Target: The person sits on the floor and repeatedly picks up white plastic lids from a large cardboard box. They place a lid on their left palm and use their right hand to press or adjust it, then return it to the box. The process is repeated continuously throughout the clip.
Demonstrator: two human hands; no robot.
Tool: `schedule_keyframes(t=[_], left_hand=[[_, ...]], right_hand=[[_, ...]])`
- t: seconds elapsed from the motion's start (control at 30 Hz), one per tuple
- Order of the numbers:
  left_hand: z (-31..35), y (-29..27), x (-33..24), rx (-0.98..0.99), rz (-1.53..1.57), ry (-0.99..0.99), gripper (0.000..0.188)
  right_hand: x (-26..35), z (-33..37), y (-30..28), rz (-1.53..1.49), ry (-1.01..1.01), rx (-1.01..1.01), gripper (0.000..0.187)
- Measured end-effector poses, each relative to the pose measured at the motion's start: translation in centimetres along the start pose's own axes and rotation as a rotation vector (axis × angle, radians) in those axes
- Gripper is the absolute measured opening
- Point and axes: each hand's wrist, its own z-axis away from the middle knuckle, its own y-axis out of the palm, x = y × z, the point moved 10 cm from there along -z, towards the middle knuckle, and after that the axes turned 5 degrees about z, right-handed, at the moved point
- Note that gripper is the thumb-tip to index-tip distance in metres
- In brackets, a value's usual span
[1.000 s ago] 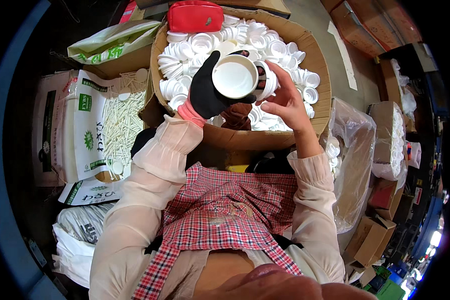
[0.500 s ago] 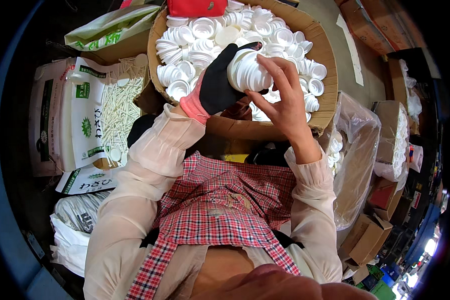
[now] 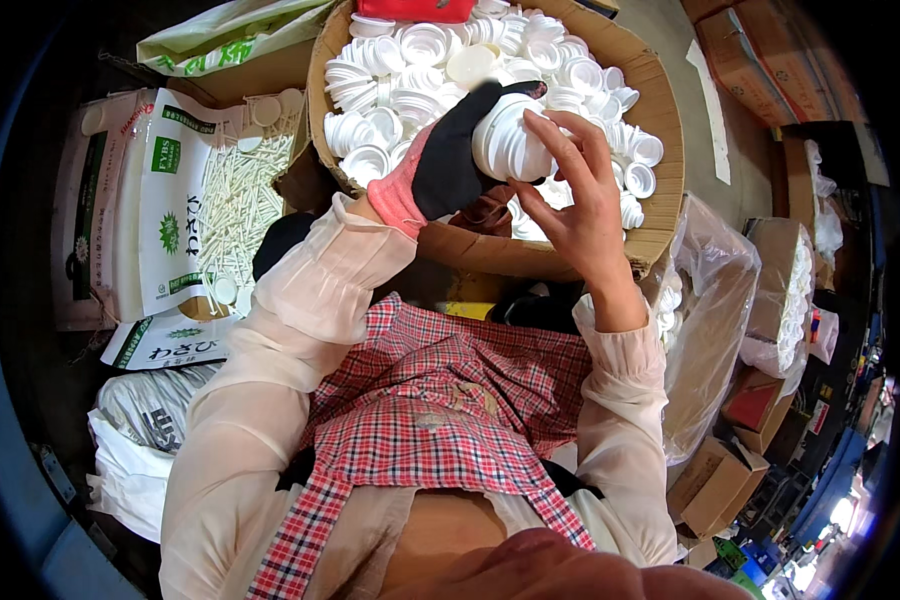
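Observation:
My left hand (image 3: pixel 448 160), in a black glove with a pink cuff, grips a short stack of white plastic cups (image 3: pixel 507 140) lying on its side above the cardboard box (image 3: pixel 530 250). My bare right hand (image 3: pixel 570 195) rests its spread fingers against the right side of the same stack. The box below is full of several loose white cups and lids (image 3: pixel 410 60). Part of the stack is hidden by my fingers.
A red pouch (image 3: pixel 415 8) lies at the box's far rim. To the left, an open carton holds white sticks (image 3: pixel 235 195) under printed bags (image 3: pixel 170 220). Clear plastic bags of white cups (image 3: pixel 710 300) and brown cartons (image 3: pixel 715 480) stand on the right.
The cup, first held mouth-up showing its brown inside, has been turned on its side. Both hands stayed over the box, and my right hand's fingers now wrap the stack.

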Motion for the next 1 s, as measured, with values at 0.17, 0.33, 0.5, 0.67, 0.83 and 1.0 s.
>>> schedule_keyframes(t=[0.17,0.33,0.5,0.67,0.83,1.0], left_hand=[[0.1,1.1,1.5,0.036,0.416,-0.127,0.068],[0.5,2.1,2.5,0.035,0.725,-0.47,0.065],[0.8,4.0,2.2,0.092,0.716,-0.491,0.065],[2.3,4.6,4.0,0.101,0.669,-0.564,0.067],[2.1,3.9,4.1,0.026,0.812,-0.54,0.063],[1.6,5.3,4.4,0.019,1.563,-0.603,0.058]], right_hand=[[-0.1,0.1,0.4,-0.027,0.041,0.024,0.067],[-0.1,-0.5,-0.8,0.012,0.034,-0.054,0.075],[-7.6,0.9,2.6,-0.803,0.632,-0.21,0.055],[-8.0,1.0,2.0,-0.598,0.687,-0.253,0.059],[-8.0,0.7,3.6,-0.858,0.757,-0.201,0.069],[-6.6,0.6,3.6,-1.18,0.636,0.0,0.06]])
